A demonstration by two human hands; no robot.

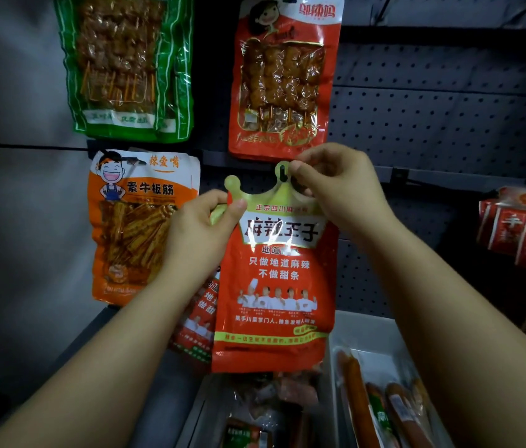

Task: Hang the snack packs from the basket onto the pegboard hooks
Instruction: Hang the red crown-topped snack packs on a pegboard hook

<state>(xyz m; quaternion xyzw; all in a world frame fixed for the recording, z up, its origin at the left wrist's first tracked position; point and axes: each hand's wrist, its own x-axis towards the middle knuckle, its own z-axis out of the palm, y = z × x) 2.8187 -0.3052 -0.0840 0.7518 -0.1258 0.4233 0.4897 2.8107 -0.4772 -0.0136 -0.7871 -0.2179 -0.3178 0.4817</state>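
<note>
— Perforated dark pegboard (432, 101) lay bare at right?
— Yes. Both hands held the glossy red crown-topped snack pack (276, 279) against it: left hand (201, 234) gripped its edge, right hand (339, 185) pinched the hang tab.

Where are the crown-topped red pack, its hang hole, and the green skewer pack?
crown-topped red pack (276, 295): head view, middle of its red front.
hang hole (283, 172): head view, slot in the crown's top tab.
green skewer pack (119, 59): head view, clear window over the skewers.
</note>
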